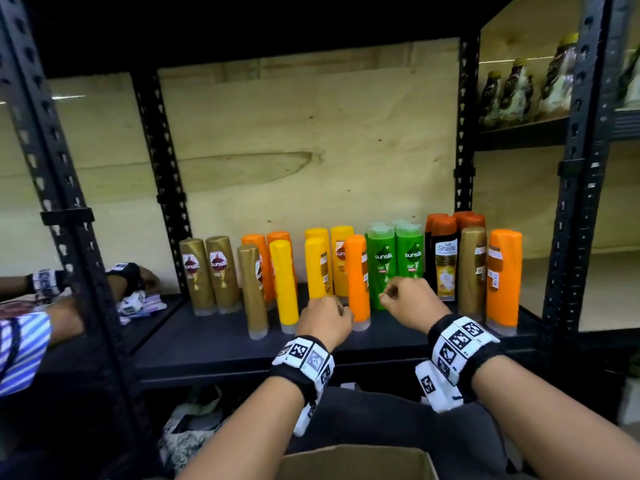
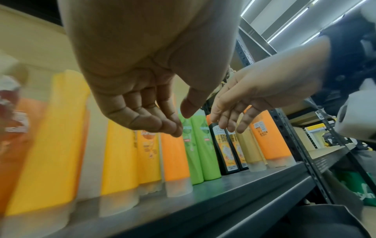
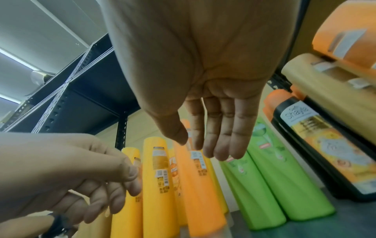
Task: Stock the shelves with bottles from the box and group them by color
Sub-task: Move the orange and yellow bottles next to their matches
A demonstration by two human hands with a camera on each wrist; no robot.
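Green bottles (image 1: 394, 261) read "sunsilk"; black bottle (image 1: 445, 261) "Shayla"; both grips loose, empty.

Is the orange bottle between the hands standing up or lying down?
Standing up. The orange bottle rests cap-down on the shelf, apart from both hands.

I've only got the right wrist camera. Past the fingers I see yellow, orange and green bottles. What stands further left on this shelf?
Observer: The head view shows two gold bottles side by side at the left end of the shelf.
Operator: Where's the box?
Observer: A cardboard box sits low in the head view, below the shelf's front edge. Its inside is out of sight.
Operator: Is anyone else nearby?
Observer: Yes, another person's forearm reaches into the bay to the left.
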